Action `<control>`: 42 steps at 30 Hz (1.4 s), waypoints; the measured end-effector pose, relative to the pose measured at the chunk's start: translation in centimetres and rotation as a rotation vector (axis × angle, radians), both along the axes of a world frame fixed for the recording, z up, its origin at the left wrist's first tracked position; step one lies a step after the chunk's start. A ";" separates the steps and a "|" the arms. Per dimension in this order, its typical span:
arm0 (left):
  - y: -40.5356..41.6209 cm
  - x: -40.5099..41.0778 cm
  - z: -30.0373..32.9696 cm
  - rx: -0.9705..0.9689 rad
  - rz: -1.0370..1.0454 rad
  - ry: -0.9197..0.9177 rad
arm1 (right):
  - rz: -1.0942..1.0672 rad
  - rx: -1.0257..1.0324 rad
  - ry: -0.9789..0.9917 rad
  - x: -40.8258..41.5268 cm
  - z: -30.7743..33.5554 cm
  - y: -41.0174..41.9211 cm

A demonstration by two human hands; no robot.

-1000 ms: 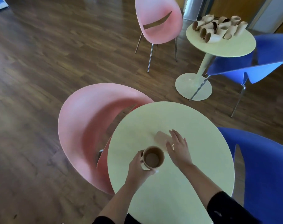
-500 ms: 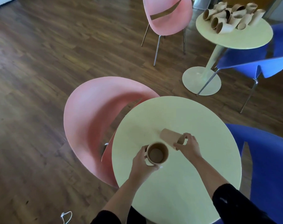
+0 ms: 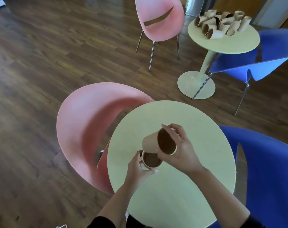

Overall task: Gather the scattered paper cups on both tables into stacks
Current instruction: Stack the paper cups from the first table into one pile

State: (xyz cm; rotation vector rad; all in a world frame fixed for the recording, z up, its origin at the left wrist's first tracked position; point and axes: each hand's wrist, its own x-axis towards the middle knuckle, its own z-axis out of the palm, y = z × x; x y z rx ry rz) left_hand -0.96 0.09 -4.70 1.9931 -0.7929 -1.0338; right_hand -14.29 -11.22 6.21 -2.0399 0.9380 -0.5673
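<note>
On the near round table [image 3: 197, 129] my left hand [image 3: 136, 170] grips an upright stack of brown paper cups [image 3: 151, 160], its mouth facing up. My right hand [image 3: 181, 150] holds a single paper cup [image 3: 158, 143] tilted, mouth toward me, with its base just above the stack's rim. The far round table [image 3: 235, 43] at the upper right carries a heap of several paper cups [image 3: 222, 23], most lying on their sides.
A pink chair [image 3: 90, 132] is tucked against the near table's left side and a blue chair [image 3: 271, 170] stands at its right. Another pink chair [image 3: 159, 20] and blue chair [image 3: 255, 63] flank the far table. The floor is dark wood.
My right hand closed on the cup that lay on its side on the table, lifted it and brought it over the stack. The left hand kept holding the stack.
</note>
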 end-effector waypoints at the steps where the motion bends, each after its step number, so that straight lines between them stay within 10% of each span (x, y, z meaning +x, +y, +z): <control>1: 0.0 0.0 0.2 0.001 0.001 0.007 | 0.037 -0.008 0.046 0.1 -0.1 0.3; 12: 0.2 -0.1 1.0 -0.037 -0.010 0.034 | 0.257 -0.037 0.391 1.7 -4.9 2.2; 42: -4.9 -5.4 3.8 0.047 -0.252 0.116 | -0.074 0.148 0.293 -5.5 -5.0 0.3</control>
